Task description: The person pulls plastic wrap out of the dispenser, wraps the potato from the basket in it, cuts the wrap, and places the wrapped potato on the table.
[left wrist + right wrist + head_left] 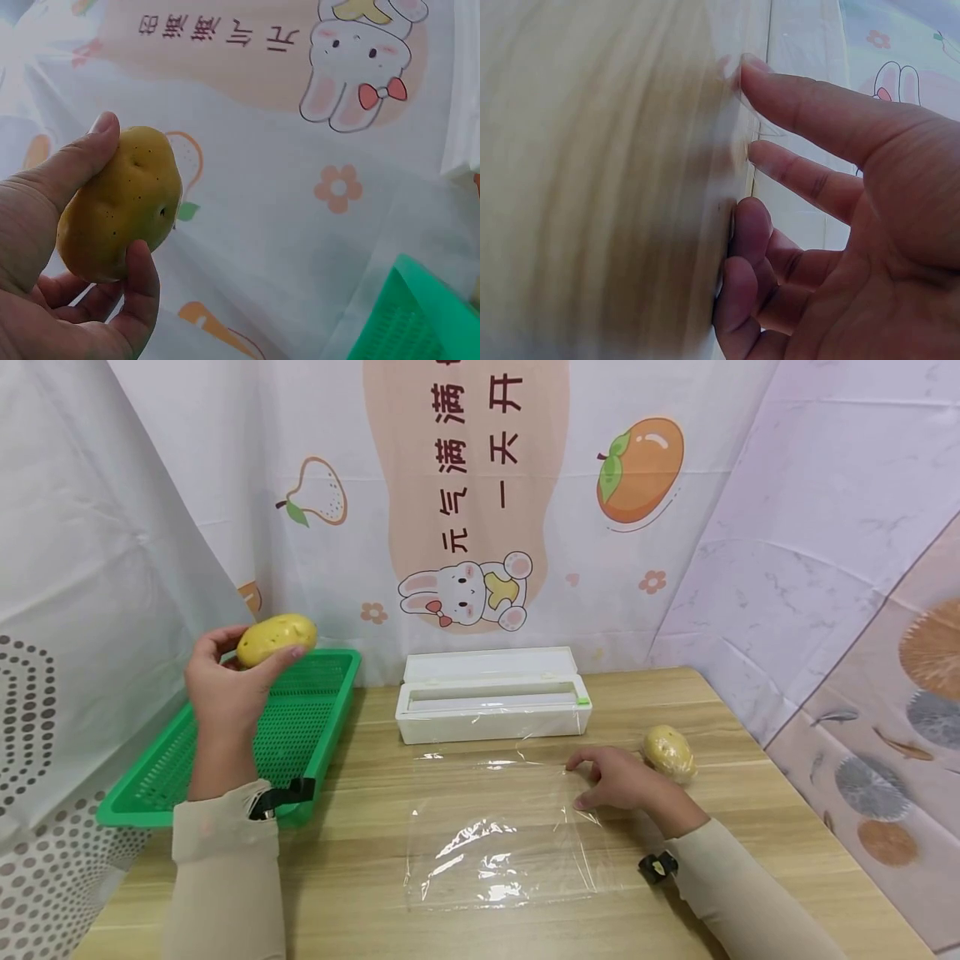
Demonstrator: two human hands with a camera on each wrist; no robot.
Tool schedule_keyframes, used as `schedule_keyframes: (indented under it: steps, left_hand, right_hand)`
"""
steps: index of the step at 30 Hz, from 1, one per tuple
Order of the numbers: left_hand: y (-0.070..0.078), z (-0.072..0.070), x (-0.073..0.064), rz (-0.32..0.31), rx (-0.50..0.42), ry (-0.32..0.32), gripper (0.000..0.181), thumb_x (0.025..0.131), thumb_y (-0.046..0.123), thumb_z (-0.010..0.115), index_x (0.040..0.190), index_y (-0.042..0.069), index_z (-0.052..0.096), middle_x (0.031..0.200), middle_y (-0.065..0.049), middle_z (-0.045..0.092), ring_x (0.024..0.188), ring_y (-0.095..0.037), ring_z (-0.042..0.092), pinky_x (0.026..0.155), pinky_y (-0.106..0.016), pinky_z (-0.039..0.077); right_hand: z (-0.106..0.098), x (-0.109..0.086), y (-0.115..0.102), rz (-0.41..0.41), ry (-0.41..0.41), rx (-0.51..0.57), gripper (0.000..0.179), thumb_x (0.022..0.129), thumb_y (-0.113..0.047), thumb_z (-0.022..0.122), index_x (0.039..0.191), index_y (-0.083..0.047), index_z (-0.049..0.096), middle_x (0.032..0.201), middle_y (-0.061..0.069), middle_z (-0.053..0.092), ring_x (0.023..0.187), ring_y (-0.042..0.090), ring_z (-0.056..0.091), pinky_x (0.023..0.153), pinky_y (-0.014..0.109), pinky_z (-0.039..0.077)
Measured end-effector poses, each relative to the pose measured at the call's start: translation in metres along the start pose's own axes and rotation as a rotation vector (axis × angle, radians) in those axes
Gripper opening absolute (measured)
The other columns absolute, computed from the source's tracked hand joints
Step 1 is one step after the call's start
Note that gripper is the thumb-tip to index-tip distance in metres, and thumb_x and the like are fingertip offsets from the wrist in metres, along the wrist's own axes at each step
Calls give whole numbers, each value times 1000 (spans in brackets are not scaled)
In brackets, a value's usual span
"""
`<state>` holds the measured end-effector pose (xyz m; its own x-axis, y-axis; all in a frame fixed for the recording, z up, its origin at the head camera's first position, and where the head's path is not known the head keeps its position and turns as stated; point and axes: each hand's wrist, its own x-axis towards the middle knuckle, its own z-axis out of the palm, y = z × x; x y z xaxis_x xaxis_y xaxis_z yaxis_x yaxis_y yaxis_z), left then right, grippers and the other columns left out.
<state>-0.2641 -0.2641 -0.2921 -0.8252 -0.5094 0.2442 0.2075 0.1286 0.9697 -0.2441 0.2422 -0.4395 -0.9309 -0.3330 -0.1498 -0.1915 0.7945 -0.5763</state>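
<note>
My left hand (227, 685) holds a yellow potato (276, 639) up over the green basket, thumb on one side and fingers on the other. The left wrist view shows the potato (124, 202) with small dark spots and dimples. A sheet of clear plastic wrap (491, 835) lies spread on the table. My right hand (618, 781) is at the sheet's right edge, thumb and forefinger apart. In the right wrist view the thumb (802, 97) touches the film, while other fingertips rest near the tabletop. Just behind this hand sits another potato (669, 752) covered in shiny film.
A green perforated basket (345, 693) stands at the left. Behind the sheet is a white wrap dispenser box (491, 724) with its lid raised and a roll inside. The wooden table (360, 893) meets a printed cloth backdrop (570, 627) at the back.
</note>
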Motion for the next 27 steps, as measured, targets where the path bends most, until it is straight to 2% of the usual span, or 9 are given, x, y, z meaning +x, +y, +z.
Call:
schedule_keyframes:
  steps: [6, 15, 22, 27]
  left_hand:
    - [7, 2, -11, 60, -122, 27, 71, 62, 18, 102, 123, 13, 65, 126, 3, 56, 102, -17, 59, 74, -14, 55]
    - [5, 5, -24, 122, -138, 4, 66, 66, 14, 99, 124, 10, 67, 123, 0, 59, 101, -18, 63, 77, -13, 56]
    - [1, 15, -36, 104, -67, -59, 69, 68, 20, 99, 127, 12, 64, 125, 2, 59, 106, -17, 63, 76, -13, 56]
    - [-2, 28, -44, 120, 43, -118, 70, 71, 23, 97, 131, 13, 61, 129, 4, 57, 113, -16, 61, 80, -13, 55]
  right_hand:
    - [0, 0, -1, -2, 0, 2, 55, 72, -23, 95, 121, -19, 70, 92, 8, 61, 81, 20, 54, 70, 35, 45]
    - [0, 0, -2, 5, 1, 3, 55, 72, -23, 95, 121, -19, 70, 92, 9, 61, 81, 20, 53, 70, 35, 44]
    - [1, 0, 0, -14, 9, -7, 54, 72, -23, 95, 120, -20, 70, 90, 9, 60, 80, 20, 53, 69, 35, 44]
    - [1, 1, 1, -19, 12, -10, 54, 72, -23, 95, 120, -20, 70, 88, 8, 59, 79, 20, 52, 69, 35, 43]
